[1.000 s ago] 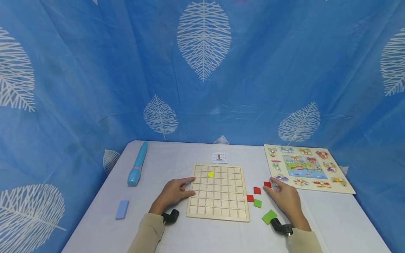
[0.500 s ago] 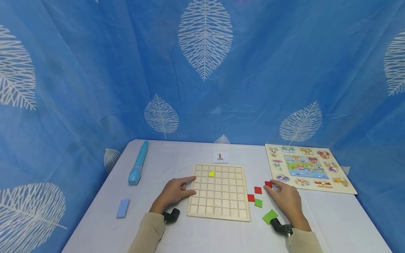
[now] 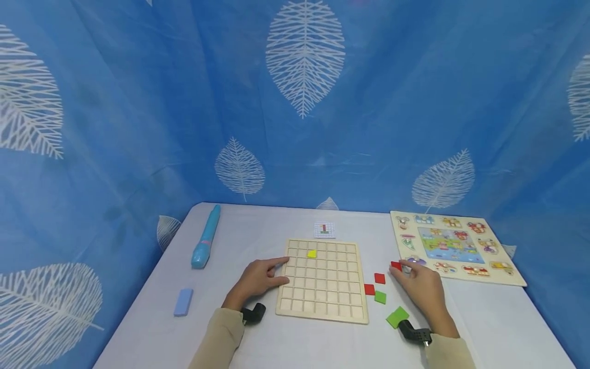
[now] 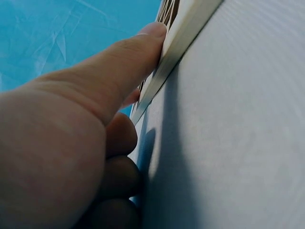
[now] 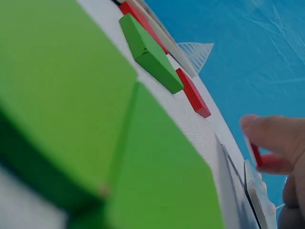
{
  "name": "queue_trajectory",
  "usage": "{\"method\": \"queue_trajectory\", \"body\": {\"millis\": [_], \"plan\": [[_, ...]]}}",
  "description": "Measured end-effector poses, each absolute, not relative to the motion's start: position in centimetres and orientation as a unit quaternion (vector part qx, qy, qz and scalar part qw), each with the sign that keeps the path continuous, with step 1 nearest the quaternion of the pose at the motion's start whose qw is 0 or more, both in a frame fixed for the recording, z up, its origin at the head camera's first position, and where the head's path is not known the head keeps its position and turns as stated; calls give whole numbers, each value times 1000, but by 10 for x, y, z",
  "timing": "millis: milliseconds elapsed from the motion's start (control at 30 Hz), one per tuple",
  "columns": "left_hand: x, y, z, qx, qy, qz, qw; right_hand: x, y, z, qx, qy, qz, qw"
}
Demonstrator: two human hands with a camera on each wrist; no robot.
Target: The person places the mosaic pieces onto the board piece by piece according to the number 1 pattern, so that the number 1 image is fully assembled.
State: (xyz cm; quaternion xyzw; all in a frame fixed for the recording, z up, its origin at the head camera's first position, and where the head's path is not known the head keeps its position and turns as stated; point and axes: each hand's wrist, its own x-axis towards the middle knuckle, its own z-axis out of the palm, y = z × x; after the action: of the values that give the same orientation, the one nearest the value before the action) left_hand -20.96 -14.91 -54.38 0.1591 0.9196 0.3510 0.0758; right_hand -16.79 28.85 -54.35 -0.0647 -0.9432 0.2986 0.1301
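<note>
The left hand (image 3: pixel 258 279) rests at the left rim of a pale wooden grid board (image 3: pixel 322 319), its thumb and forefinger on the rim and the other fingers curled beneath. One yellow square tile (image 3: pixel 312 253) lies in an upper cell. Right of the board, the right hand (image 3: pixel 421 289) pinches a red square tile (image 5: pixel 255 155) between thumb and forefinger, seemingly just above the cloth. Near it lie two more red tiles, one (image 3: pixel 380 278) apart and one (image 3: pixel 370 289) by the board's edge, plus a green tile (image 3: pixel 380 297). Further green tiles (image 3: pixel 397 317) touch near the right wrist.
A small pattern card (image 3: pixel 324 229) lies behind the board. At the back right stands a wooden picture puzzle (image 3: pixel 461 248) with knobbed pieces, close to the right fingertips. A blue microphone-shaped object (image 3: pixel 205 238) and a light-blue block (image 3: pixel 183 302) lie left.
The head view has shifted slightly, so everything sits a little further right. The right hand's red tile has moved up slightly in the picture; the left hand stays at the board's rim.
</note>
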Motion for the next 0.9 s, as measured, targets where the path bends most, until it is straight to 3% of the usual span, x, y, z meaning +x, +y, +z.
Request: {"method": "queue_trajectory", "body": {"millis": [367,900], "plan": [[-206,-150,-542,141,922,350,85,-177,262,-528,-66,-940,307,131],[-209,-147,-543,153,921,348,83,-199,202,-513,1,-938,322,129]]}}
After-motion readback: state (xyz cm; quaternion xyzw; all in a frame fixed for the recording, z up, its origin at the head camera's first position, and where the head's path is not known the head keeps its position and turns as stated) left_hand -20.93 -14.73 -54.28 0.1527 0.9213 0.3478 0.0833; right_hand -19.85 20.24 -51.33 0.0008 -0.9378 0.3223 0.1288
